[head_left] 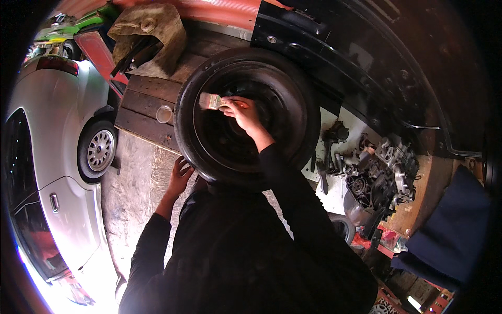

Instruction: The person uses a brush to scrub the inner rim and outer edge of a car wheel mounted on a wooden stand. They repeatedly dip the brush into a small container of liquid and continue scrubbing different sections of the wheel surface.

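Note:
A black car wheel with its tire (306, 120) lies flat on a wooden bench in front of me. My right hand (242, 112) is closed around the handle of a paintbrush (212, 101), held over the left part of the dark rim. The bristles point left, by the rim's inner wall; whether they touch it I cannot tell. At the tire's lower left edge, my left hand (181, 175) rests its fingertips on the sidewall, fingers apart. A small round cup (164, 114) stands on the planks left of the tire.
A stained, cut-open container (170, 39) with dark tools sits at the bench's far left. To the right lie greasy engine parts (384, 175) and a dark blue cloth (447, 230). Black metal panels (361, 68) rise behind. A silver car (57, 152) stands at left.

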The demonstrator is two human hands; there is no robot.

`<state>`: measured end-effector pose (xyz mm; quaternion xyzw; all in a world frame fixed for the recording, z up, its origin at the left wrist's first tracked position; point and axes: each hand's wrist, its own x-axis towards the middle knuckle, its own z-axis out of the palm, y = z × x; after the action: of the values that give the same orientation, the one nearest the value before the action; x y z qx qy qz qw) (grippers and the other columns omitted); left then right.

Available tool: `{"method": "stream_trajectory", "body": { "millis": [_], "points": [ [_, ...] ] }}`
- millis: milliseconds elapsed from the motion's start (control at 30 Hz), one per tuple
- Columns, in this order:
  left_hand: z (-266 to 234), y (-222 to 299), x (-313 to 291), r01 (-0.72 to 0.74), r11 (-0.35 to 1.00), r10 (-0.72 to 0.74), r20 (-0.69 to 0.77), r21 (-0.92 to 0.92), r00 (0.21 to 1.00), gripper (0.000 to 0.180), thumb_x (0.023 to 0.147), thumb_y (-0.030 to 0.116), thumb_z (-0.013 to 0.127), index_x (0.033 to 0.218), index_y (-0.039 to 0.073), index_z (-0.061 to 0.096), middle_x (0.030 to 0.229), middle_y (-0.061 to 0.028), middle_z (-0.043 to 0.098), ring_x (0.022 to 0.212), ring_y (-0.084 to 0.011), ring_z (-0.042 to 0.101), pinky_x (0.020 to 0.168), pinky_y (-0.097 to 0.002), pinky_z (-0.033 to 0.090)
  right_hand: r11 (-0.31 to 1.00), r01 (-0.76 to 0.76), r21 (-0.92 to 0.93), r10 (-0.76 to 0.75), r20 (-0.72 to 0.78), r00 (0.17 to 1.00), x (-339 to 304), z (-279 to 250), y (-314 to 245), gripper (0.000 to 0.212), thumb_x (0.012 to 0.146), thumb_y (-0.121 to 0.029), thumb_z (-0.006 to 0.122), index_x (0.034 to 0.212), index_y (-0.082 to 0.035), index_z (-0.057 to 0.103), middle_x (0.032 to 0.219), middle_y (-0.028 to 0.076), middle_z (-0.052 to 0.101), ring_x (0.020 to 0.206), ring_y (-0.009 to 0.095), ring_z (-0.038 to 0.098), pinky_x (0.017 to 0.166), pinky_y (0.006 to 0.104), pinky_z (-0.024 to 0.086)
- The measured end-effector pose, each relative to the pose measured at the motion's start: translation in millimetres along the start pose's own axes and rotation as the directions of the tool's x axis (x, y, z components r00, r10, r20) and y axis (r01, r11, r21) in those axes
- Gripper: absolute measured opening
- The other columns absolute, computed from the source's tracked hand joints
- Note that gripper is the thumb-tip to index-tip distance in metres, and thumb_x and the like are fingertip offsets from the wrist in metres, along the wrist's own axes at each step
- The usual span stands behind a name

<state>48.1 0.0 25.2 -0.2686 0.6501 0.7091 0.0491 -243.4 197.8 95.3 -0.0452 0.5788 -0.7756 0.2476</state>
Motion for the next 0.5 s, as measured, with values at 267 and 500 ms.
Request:
{"method": "stream_trajectory", "body": {
  "millis": [267,500],
  "points": [
    [3.3,8.8,4.0,-0.016,1.0,0.016,0.025,0.017,1.0,0.07,0.094,0.011,0.073,0.152,0.007,0.033,0.144,-0.0204,0.052,0.127,-0.03,0.058,0.104,-0.0412,0.051,0.951,0.309,0.02,-0.287,-0.32,0.903,14.6,4.1,20.7,0.027,0.101,-0.025,0.064,0.116,-0.003,0.069,0.095,0.005,0.072,0.083,0.016,0.069,0.075,0.0306,0.056],
    [2.4,2.5,-0.7,-0.015,1.0,0.015,-0.002,0.012,1.0,0.07,0.094,0.01,0.073,0.152,0.008,0.033,0.144,-0.0202,0.052,0.126,-0.0301,0.059,0.103,-0.0409,0.052,0.785,0.317,-0.532,-0.267,0.172,0.948,-36.9,11.7,-11.3,0.015,0.097,-0.009,0.066,0.109,-0.003,0.073,0.096,0.009,0.076,0.088,0.015,0.073,0.078,0.0289,0.057]
  ]
}}
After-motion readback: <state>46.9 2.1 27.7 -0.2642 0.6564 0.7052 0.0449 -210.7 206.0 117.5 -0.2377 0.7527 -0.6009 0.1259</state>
